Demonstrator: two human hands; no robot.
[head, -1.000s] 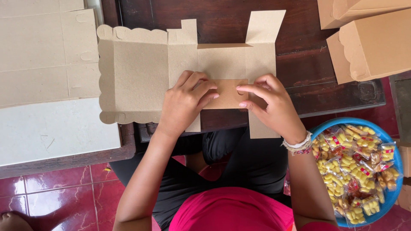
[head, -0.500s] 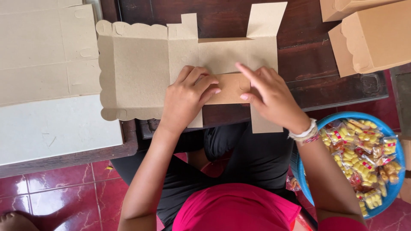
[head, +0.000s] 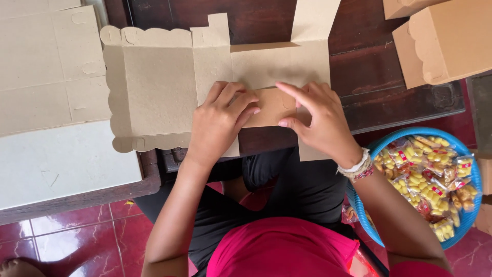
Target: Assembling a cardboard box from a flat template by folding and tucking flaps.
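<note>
— Under both hands, what lies on the dark wooden table (head: pixel 389 97)?

— One flat box blank (head: pixel 154 87) of plain brown card, matt and unprinted, with scalloped edges out past the left hand and a tall flap standing up beyond the right hand.

— And farther left?

— Beyond the left hand (head: pixel 220 120) lies a stack of flat card sheets (head: pixel 48 66), the same brown, over a pale board (head: pixel 61 164).

— To the right?

— Beyond the right hand (head: pixel 318 120), two folded-up brown boxes (head: pixel 443 43) with a scalloped lip. Nearer, by the right wrist, a round blue basket (head: pixel 469 169) of small clear packets of yellow snacks (head: pixel 430 179) with red marks.

— What do the hands do?

— Neither is clenched. Left fingers press flat on a small folded flap (head: pixel 269 106); the right hand pinches that flap's other end between thumb and fingers. A beaded bracelet (head: pixel 356 169) rings the right wrist.
</note>
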